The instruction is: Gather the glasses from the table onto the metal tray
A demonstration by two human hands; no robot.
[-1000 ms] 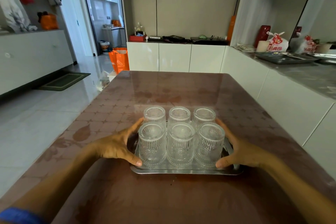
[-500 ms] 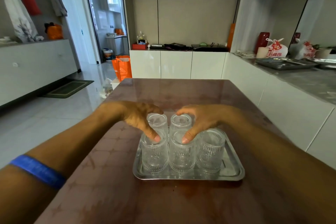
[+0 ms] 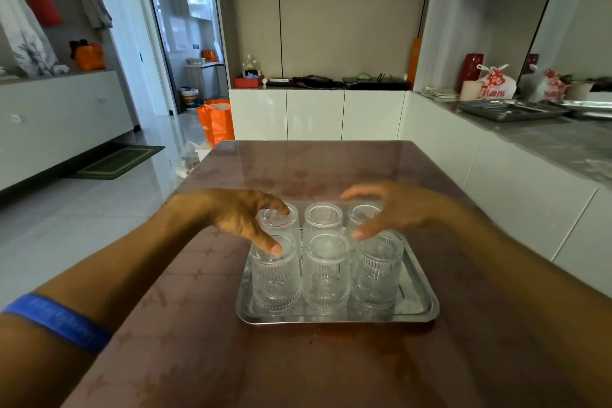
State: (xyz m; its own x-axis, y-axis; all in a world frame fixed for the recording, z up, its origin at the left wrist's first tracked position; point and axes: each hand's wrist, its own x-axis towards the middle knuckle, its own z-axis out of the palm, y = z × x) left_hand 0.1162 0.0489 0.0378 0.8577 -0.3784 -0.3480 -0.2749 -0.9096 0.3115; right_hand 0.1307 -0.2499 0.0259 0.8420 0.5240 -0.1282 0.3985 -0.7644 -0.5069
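I see six ribbed glasses [image 3: 326, 270] standing upside down on the metal tray [image 3: 418, 300], two rows of three, packed close. The tray sits on the brown worktop [image 3: 198, 358], toward its near side. My left hand [image 3: 241, 219] is draped over the left pair: fingers on the rear glass, thumb tip on the front one's base. Grip loose, spread, not closed around either. My right hand [image 3: 394, 209] hovers above the right pair, fingers splayed and blurred; I cannot tell whether it touches the glass. A blue wristband [image 3: 56, 321] shows on my left forearm.
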